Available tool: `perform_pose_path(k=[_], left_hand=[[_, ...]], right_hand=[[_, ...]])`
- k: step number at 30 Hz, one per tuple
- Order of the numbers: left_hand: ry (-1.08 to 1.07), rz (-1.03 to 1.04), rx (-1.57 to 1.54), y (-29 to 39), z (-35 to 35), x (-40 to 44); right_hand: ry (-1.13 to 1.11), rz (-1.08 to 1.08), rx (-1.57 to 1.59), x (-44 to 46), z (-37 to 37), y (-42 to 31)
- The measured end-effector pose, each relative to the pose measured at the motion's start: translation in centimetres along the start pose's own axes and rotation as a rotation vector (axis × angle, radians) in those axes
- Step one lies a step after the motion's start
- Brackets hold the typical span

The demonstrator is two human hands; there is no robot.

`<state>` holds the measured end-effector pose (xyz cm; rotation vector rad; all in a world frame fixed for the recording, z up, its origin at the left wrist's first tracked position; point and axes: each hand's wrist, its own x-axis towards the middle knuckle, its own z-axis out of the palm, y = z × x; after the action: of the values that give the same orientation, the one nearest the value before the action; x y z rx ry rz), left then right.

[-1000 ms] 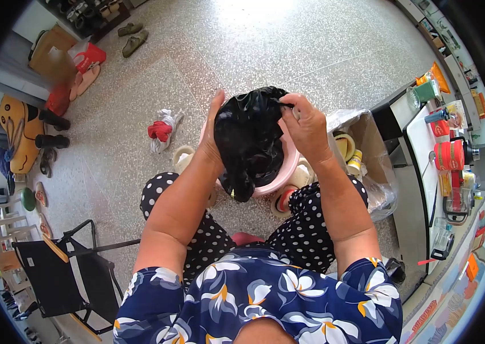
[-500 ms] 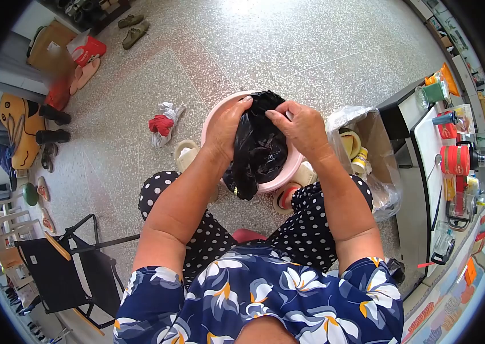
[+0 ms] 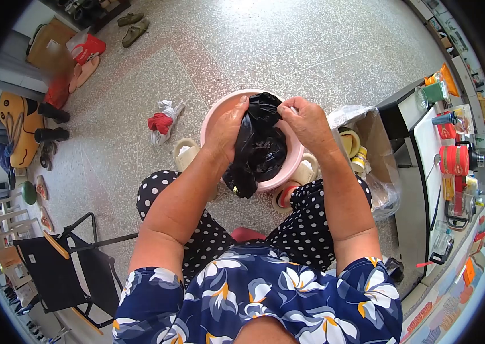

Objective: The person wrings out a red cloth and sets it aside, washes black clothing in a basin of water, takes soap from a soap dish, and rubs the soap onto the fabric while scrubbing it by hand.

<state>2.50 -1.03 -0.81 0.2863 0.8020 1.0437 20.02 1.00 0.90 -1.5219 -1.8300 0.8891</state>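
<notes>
A black plastic bag hangs crumpled over a pink basin on the floor between my feet. My left hand grips the bag's gathered left side, thumb up near its top. On the other side, my right hand pinches the upper right edge of the bag between thumb and fingers. One lower corner of the bag drapes over the basin's near rim. What the bag holds, if anything, is hidden.
Right of the basin stands a box lined with clear plastic, with a yellow container inside. Bundled red and white cloth lies on the floor to the left. A black folding chair is at lower left, a cluttered table at right.
My right hand has moved slightly right, drawing the bag's top edge outward, so the upper part of the bag is stretched wider. My left hand stays about where it was.
</notes>
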Motion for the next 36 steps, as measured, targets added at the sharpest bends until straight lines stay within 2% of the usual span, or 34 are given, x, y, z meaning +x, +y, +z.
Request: perform_pose_path(k=[3, 5, 9, 11, 12, 14, 15, 17, 21, 23, 24, 26, 27, 28, 30, 34, 36], left_hand=[[0.012, 0.015, -0.003, 0.2, -0.1, -0.1], [-0.014, 0.02, -0.053, 0.1, -0.9, 0.6], [0.017, 0.033, -0.088, 0.5, -0.2, 0.1], [0.027, 0.02, -0.036, 0.6, -0.3, 0.3], [0.035, 0.008, 0.016, 0.6, -0.4, 0.4], [0.029, -0.004, 0.058, 0.2, -0.7, 0.5], [0.023, -0.014, 0.101, 0.1, -0.7, 0.5], [0.032, -0.019, 0.127, 0.2, -0.5, 0.2], [0.018, -0.084, 0.171, 0.6, -0.6, 0.1], [-0.006, -0.095, 0.147, 0.6, -0.6, 0.1], [-0.028, -0.106, 0.122, 0.5, -0.6, 0.1], [-0.065, -0.117, 0.133, 0.6, -0.9, 0.2], [-0.093, -0.129, 0.143, 0.6, -1.0, 0.2], [-0.095, -0.132, 0.144, 0.5, -0.9, 0.1], [-0.065, -0.107, 0.156, 0.6, -0.6, 0.0], [-0.12, -0.079, 0.018, 0.1, -1.0, 0.5], [-0.058, -0.078, -0.043, 0.5, -0.6, 0.2]], right_hand=[[-0.012, 0.057, 0.097, -0.1, -0.1, 0.2], [-0.197, 0.122, 0.222, -0.1, -0.1, 0.6], [-0.309, 0.118, 0.29, -0.4, 0.1, 0.0], [-0.004, 0.022, -0.04, -0.3, 0.3, -0.2], [-0.004, 0.023, -0.04, -0.3, 0.4, -0.2], [0.171, -0.184, -0.261, -0.3, 0.5, -0.3], [0.17, -0.183, -0.261, -0.4, 0.7, -0.3], [0.164, -0.349, -0.369, -0.5, 1.3, -0.1], [0.174, -0.331, -0.421, 0.4, 1.6, 1.3], [0.228, -0.293, -0.231, 1.3, 0.8, 2.0], [0.233, -0.292, -0.236, 1.4, 0.4, 2.1], [-0.055, 0.271, 0.438, 1.5, -1.0, 0.7], [-0.159, 0.389, 0.717, 1.2, -2.0, 0.0], [-0.155, 0.391, 0.718, 1.3, -2.2, 0.4], [-0.297, 0.561, 1.097, 1.7, -2.4, 1.5], [-0.282, 0.438, 0.979, 1.5, -0.9, 1.2], [0.062, 0.313, 0.722, 0.8, -0.3, -1.1]])
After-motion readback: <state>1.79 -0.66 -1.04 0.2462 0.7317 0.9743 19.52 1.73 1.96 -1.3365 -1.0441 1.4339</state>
